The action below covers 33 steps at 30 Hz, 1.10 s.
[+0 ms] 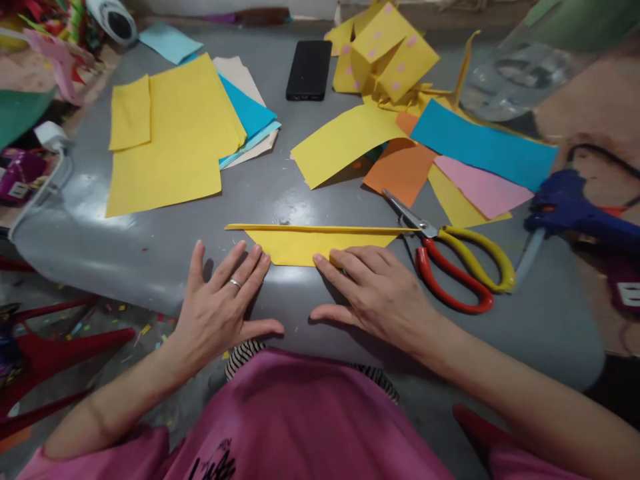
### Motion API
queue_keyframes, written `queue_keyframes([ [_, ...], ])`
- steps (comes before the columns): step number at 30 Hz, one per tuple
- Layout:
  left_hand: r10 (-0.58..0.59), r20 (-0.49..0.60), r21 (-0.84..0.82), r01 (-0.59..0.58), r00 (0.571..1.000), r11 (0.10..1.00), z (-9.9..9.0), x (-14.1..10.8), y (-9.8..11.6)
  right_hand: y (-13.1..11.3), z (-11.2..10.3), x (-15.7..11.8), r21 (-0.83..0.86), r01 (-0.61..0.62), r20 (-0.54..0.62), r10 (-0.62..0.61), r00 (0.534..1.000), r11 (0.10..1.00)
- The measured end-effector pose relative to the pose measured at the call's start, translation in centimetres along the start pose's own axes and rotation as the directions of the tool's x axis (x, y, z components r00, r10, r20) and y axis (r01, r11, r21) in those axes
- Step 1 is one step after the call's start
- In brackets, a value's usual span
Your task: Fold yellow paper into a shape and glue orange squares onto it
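Observation:
A folded piece of yellow paper point(295, 248) lies flat on the grey table, with a narrow raised strip along its far edge. My left hand point(225, 297) rests palm down at its left end, fingers spread and fingertips touching its lower left corner; a ring is on one finger. On the right side, my right hand point(373, 287) lies flat with its fingers stretched over the paper's near edge, thumb apart on the table. Scissors point(445, 250) with red and yellow handles lie just right of my right hand, their tips near the strip's right end.
Yellow sheets point(175, 133) lie over blue and cream paper at the left. A black phone point(309, 70) is at the back. Orange, pink and blue paper pieces point(485, 147) spread right, beside a blue glue gun point(565, 200). A dotted yellow paper shape point(387, 50) stands behind.

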<state>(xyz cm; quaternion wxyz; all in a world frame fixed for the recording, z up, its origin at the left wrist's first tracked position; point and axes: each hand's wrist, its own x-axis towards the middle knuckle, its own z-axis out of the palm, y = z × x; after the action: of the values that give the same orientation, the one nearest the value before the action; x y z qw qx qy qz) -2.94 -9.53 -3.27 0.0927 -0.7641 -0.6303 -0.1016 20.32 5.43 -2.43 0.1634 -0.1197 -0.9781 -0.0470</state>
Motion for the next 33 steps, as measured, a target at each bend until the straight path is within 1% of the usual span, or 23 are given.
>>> queue_keyframes([
  [2,0.010,-0.046,0.004,-0.010,0.999,1.000,-0.5,0.2,-0.7,0.1,0.1,0.0,-0.005,0.002,0.002,-0.002,1.000,1.000],
  [4,0.004,-0.127,-0.009,-0.005,0.992,1.000,-0.8,1.2,-1.3,0.2,0.3,0.0,-0.004,0.010,-0.003,-0.010,1.000,1.000],
  [6,-0.019,-0.196,-0.038,0.011,0.980,0.999,-0.7,2.9,-1.5,0.5,0.5,0.0,-0.003,0.021,-0.012,-0.021,1.000,1.000],
  [8,-0.028,-0.234,-0.086,0.008,0.972,0.996,-0.2,4.9,-1.4,0.7,0.5,0.0,0.003,0.027,-0.019,-0.027,0.999,1.000],
  [11,0.007,-0.199,-0.070,-0.022,0.980,0.997,1.0,7.6,-1.0,1.0,0.1,0.1,0.074,0.045,-0.016,-0.044,0.999,0.996],
  [13,0.034,-0.167,-0.047,-0.043,0.985,0.998,1.7,8.6,-0.6,1.3,-0.3,0.2,0.115,0.034,-0.036,-0.030,0.999,0.993],
  [14,0.043,-0.154,-0.039,-0.050,0.987,0.998,2.0,8.9,-0.5,1.4,-0.5,0.3,0.108,0.014,-0.055,-0.008,0.998,0.994],
  [17,0.056,-0.129,-0.023,-0.060,0.990,0.998,2.4,9.0,-0.2,1.9,-0.5,0.7,-0.018,-0.086,-0.108,0.083,0.991,0.996],
  [19,0.059,-0.109,-0.012,-0.061,0.992,0.998,2.4,8.8,-0.2,2.3,0.0,0.9,-0.091,-0.121,-0.108,0.111,0.988,0.988],
  [21,0.063,-0.063,-0.007,-0.064,0.996,0.998,2.2,8.8,-0.2,2.5,0.6,1.1,-0.123,-0.120,-0.074,0.111,0.991,0.985],
  [23,0.048,0.007,-0.014,-0.048,0.999,0.999,2.0,9.1,-0.2,2.6,1.1,1.2,-0.131,-0.104,-0.032,0.100,0.994,0.986],
  [25,0.003,0.087,-0.034,-0.001,0.996,0.999,1.7,9.7,-0.3,2.7,1.4,1.3,-0.133,-0.098,-0.007,0.098,0.995,0.986],
  [28,-0.075,0.191,-0.105,0.096,0.979,0.990,1.2,11.3,-0.6,2.7,1.5,1.4,-0.115,-0.112,0.002,0.113,0.994,0.987],
  [30,-0.087,0.281,-0.180,0.141,0.956,0.973,0.7,12.5,-1.0,2.6,1.5,1.4,-0.089,-0.127,0.006,0.128,0.992,0.988],
  [31,-0.079,0.342,-0.224,0.162,0.936,0.961,0.3,13.1,-1.2,2.6,1.5,1.4,-0.073,-0.134,0.008,0.135,0.991,0.988],
  [33,-0.051,0.472,-0.316,0.223,0.880,0.922,-0.4,14.2,-1.7,2.7,1.4,1.5,-0.032,-0.150,0.002,0.151,0.989,0.988],
])
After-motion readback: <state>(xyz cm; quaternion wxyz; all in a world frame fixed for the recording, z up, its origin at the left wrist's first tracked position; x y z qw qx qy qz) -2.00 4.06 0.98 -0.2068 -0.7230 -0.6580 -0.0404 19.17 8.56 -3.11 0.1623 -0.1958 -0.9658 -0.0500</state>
